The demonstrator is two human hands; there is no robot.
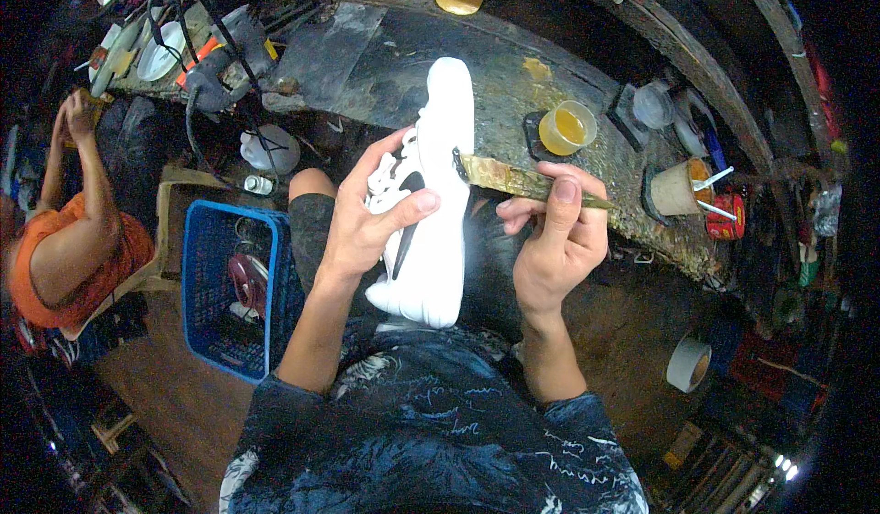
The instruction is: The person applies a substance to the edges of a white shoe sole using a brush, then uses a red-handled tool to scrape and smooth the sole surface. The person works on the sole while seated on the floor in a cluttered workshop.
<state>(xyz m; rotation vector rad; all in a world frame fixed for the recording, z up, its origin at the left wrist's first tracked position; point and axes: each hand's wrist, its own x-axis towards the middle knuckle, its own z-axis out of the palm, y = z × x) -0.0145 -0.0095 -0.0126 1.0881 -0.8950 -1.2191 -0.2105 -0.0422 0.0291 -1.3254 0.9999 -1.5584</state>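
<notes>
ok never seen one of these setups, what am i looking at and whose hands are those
There's no robot here: just a person's bare hands. The single picture comes from the left of two fisheye cameras on that person's head, looking down, so straight edges bend. The left hand holds a white shoe; the right hand holds what looks like a flat brush, its tip at the shoe's side. A cup of yellow liquid stands on the workbench. Another person sits at the left.
</notes>
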